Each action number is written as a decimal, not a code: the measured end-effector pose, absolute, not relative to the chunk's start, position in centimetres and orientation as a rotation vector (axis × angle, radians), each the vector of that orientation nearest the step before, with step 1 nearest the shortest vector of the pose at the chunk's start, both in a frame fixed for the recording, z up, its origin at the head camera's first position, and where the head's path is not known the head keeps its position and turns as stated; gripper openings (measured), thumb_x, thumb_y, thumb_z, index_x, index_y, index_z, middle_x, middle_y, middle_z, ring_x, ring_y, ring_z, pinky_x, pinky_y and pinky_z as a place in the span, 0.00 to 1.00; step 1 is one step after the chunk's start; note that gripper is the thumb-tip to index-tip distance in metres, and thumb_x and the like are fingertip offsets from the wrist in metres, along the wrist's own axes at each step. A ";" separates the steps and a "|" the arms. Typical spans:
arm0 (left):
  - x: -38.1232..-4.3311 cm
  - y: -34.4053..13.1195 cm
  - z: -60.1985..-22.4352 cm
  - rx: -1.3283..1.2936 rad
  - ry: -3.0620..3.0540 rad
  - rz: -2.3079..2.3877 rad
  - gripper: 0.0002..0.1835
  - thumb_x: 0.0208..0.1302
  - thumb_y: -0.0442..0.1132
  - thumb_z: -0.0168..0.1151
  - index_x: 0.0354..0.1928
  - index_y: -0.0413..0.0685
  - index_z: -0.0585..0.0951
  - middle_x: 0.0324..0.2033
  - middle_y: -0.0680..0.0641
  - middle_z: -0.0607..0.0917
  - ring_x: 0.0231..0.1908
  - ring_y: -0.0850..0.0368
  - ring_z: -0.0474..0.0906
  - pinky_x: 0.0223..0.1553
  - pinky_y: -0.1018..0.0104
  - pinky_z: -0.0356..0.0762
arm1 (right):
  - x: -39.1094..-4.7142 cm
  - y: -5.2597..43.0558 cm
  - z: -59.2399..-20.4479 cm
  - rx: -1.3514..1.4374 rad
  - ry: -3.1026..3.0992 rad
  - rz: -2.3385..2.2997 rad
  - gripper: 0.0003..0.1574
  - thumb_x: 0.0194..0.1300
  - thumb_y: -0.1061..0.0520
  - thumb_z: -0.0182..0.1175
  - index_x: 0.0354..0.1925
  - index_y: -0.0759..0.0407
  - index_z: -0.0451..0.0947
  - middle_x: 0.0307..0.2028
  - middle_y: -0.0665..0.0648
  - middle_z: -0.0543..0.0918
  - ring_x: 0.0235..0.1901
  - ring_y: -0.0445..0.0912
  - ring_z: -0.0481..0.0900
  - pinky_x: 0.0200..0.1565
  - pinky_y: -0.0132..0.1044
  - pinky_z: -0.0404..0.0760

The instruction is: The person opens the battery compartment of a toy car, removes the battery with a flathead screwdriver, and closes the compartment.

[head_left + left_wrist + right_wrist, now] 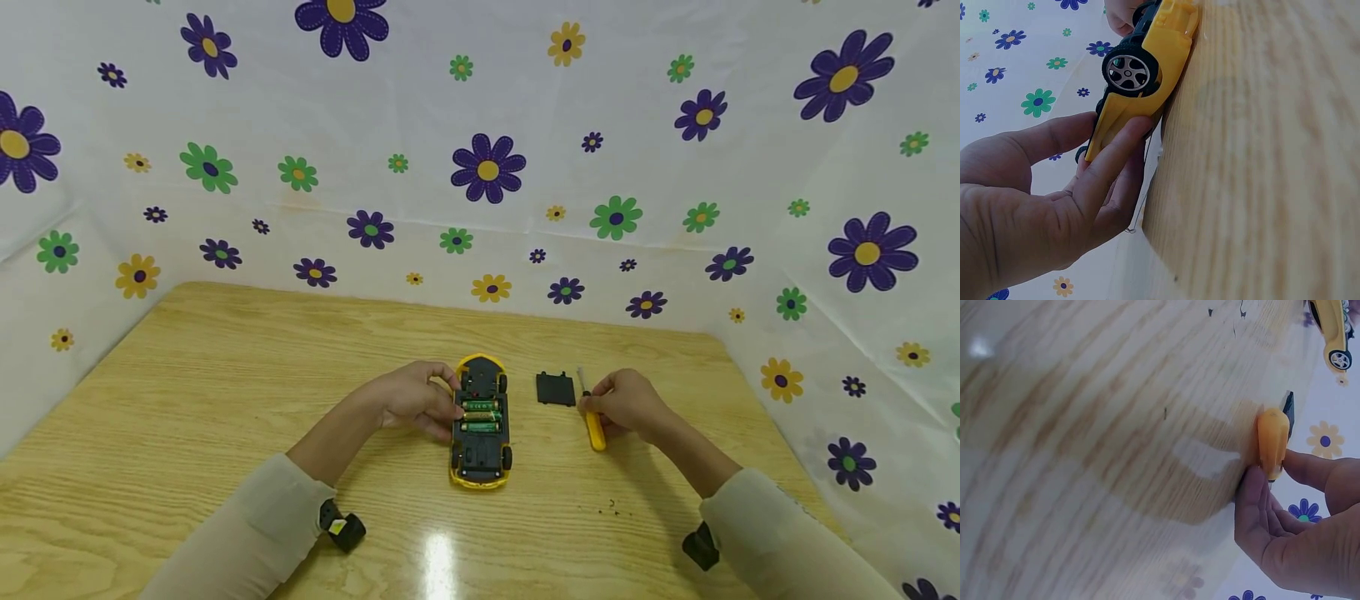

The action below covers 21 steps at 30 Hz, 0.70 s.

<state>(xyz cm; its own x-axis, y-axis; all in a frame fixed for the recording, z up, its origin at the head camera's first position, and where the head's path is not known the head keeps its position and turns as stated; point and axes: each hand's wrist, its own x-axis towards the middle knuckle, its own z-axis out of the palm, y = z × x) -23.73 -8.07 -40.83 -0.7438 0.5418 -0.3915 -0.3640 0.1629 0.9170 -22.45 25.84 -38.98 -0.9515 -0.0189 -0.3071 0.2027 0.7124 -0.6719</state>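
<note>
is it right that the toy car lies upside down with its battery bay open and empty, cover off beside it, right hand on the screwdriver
Not quite: the bay is not empty. The head view shows batteries in the upturned toy car. The rest holds: the cover lies beside it, and the right hand is on the screwdriver.

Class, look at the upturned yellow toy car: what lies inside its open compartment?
Three green batteries lie side by side inside the toy car. Whatever sits beneath them is covered.

Yellow toy car (480,429) upside down, batteries exposed; yellow-handled screwdriver (592,421) flat beside
</note>
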 end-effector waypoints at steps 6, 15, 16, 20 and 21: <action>-23.6 -8.2 -40.8 0.187 1.752 1.664 0.17 0.66 0.21 0.60 0.53 0.36 0.68 0.40 0.35 0.83 0.35 0.45 0.86 0.43 0.49 0.89 | -22.7 25.6 -38.6 0.051 2.751 -0.929 0.24 0.70 0.55 0.67 0.53 0.73 0.75 0.40 0.64 0.82 0.31 0.49 0.81 0.31 0.37 0.84; -23.6 -8.3 -40.7 0.194 1.750 1.664 0.18 0.66 0.21 0.59 0.54 0.35 0.68 0.43 0.34 0.83 0.37 0.44 0.86 0.44 0.49 0.89 | -23.3 24.0 -37.3 -0.082 2.780 -0.920 0.23 0.71 0.56 0.66 0.55 0.72 0.76 0.47 0.69 0.84 0.39 0.53 0.85 0.41 0.43 0.88; -23.5 -8.3 -40.7 0.193 1.749 1.663 0.18 0.66 0.21 0.59 0.55 0.35 0.68 0.43 0.33 0.83 0.37 0.44 0.86 0.44 0.49 0.89 | -23.3 23.7 -37.1 -0.099 2.781 -0.918 0.23 0.71 0.55 0.65 0.56 0.71 0.76 0.48 0.69 0.84 0.39 0.53 0.85 0.42 0.44 0.88; -23.5 -8.3 -40.6 0.188 1.753 1.661 0.18 0.66 0.22 0.59 0.55 0.35 0.68 0.43 0.34 0.83 0.37 0.44 0.86 0.44 0.49 0.89 | -23.2 22.6 -36.7 -0.147 2.772 -0.927 0.23 0.72 0.55 0.65 0.57 0.70 0.77 0.48 0.68 0.84 0.40 0.53 0.85 0.43 0.45 0.88; -23.5 -8.2 -40.6 0.187 1.754 1.662 0.18 0.66 0.22 0.60 0.55 0.35 0.68 0.44 0.34 0.83 0.37 0.44 0.86 0.44 0.49 0.89 | -23.1 22.3 -36.6 -0.162 2.772 -0.926 0.23 0.72 0.55 0.65 0.57 0.70 0.77 0.48 0.67 0.84 0.40 0.53 0.84 0.42 0.44 0.88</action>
<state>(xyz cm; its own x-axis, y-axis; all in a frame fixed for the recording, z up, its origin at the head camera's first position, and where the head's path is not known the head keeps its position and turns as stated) -23.51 -8.22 -40.55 -0.7427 0.5489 -0.3834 -0.3534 0.1650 0.9208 -23.15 22.28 -36.57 -0.9710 -0.1709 -0.1669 -0.0363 0.7959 -0.6043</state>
